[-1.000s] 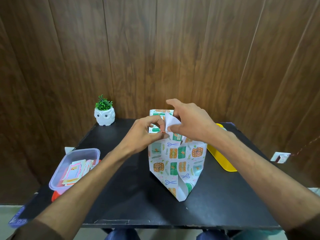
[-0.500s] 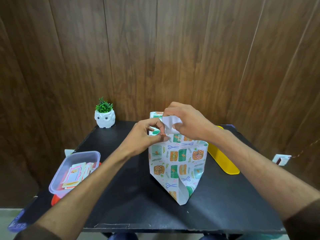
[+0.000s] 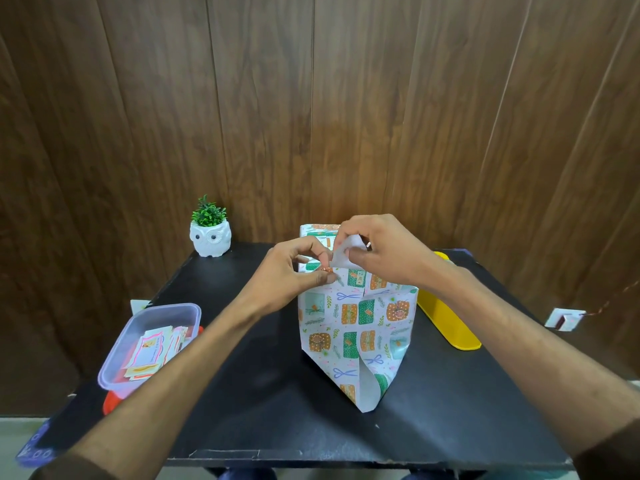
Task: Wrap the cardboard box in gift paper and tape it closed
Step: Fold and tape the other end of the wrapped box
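Your wrapped box (image 3: pixel 356 320) stands upright mid-tabletop (image 3: pixel 242 410), with bare surface open before it down to the near edge. A yellow tray (image 3: pixel 446 323) lies just beside its right, and a clear tub (image 3: pixel 152 337) sits at the left edge. At the box's top front edge, your left hand (image 3: pixel 294 271) pinches the wrapping. Your right hand (image 3: pixel 384 251) fingers (image 3: pixel 360 263) grip the upturned white paper flap (image 3: pixel 346 254).

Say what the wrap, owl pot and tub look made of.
Wrap: thin printed paper, slight sheen, white underside, creased folds. Owl pot: probably glazed ceramic, glossy white with highlights. Tub: translucent plastic; cards show through its wall.
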